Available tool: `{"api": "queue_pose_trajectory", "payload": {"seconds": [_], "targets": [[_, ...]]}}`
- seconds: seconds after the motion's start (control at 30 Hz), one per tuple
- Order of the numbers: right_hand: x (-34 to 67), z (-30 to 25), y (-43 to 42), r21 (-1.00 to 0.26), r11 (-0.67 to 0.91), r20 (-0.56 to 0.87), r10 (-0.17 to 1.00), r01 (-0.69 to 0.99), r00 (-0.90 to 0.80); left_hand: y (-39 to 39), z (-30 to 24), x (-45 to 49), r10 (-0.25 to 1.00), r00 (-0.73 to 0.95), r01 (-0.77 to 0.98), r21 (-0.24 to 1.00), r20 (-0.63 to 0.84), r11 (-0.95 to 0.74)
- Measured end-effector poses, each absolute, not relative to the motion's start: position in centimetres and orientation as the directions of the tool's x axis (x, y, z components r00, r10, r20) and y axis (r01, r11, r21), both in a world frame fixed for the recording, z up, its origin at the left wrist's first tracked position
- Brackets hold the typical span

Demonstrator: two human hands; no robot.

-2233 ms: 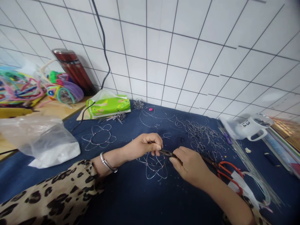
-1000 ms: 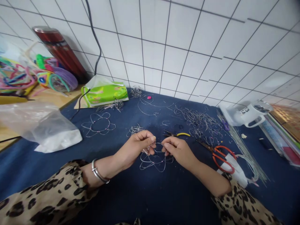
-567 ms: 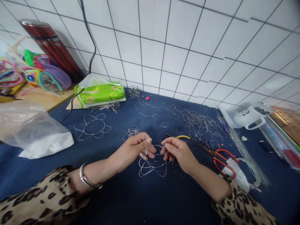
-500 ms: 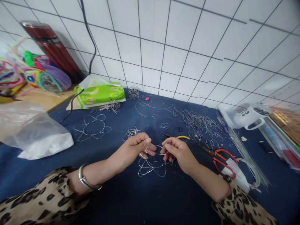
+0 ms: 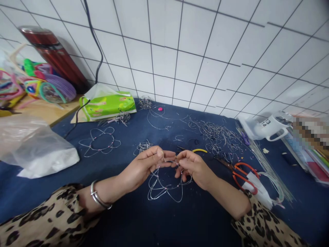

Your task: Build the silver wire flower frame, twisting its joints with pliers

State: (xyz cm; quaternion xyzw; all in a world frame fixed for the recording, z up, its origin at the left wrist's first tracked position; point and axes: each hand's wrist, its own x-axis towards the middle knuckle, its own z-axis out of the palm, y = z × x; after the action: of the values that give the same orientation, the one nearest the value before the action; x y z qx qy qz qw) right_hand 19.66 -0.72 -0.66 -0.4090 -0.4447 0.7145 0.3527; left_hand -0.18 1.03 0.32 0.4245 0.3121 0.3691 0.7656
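A silver wire flower frame (image 5: 166, 187) with small pink beads hangs a little above the blue cloth (image 5: 144, 223) at the centre. My left hand (image 5: 145, 164) pinches its upper left edge with thumb and fingers closed. Facing it, my right hand (image 5: 192, 165) pinches the upper right edge, fingertips almost touching the left ones. Just behind my right hand lie yellow-handled pliers (image 5: 199, 150). A second wire flower (image 5: 99, 141) lies flat to the left.
Red-handled scissors (image 5: 241, 173) and a pile of wire offcuts (image 5: 217, 135) lie to the right. A white mug (image 5: 269, 125) stands far right. A green tissue pack (image 5: 106, 104), a red flask (image 5: 55, 56) and a clear plastic bag (image 5: 36, 147) are at the left.
My right hand put down the pliers it held and took the wire flower. Both hands now pinch the frame, lifted slightly and tilted toward me.
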Motion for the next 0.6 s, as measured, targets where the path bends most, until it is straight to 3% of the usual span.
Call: {"api": "queue_pose_trajectory", "payload": {"seconds": [0.1, 0.23, 0.4, 0.6], "targets": [[19.7, -0.6, -0.7, -0.911, -0.374, -0.273, 0.864, -0.175, -0.423, 1.2, 0.2, -0.1, 0.833, 0.533, -0.332, 0.869, -0.147, 0.366], [19.7, -0.8, -0.7, -0.929, -0.325, -0.255, 0.910, -0.178, -0.327, 1.5, -0.1, -0.2, 0.845, 0.502, -0.202, 0.925, -0.183, 0.321], [19.7, -1.0, -0.6, -0.971, -0.223, -0.199, 0.953, -0.086, -0.229, 2.0, -0.3, -0.5, 0.873, 0.461, -0.019, 0.981, -0.161, 0.191], [19.7, -1.0, -0.5, -0.991, -0.133, -0.135, 0.975, 0.023, -0.179, 2.6, 0.2, -0.9, 0.857, 0.482, 0.068, 0.983, -0.184, 0.173]]}}
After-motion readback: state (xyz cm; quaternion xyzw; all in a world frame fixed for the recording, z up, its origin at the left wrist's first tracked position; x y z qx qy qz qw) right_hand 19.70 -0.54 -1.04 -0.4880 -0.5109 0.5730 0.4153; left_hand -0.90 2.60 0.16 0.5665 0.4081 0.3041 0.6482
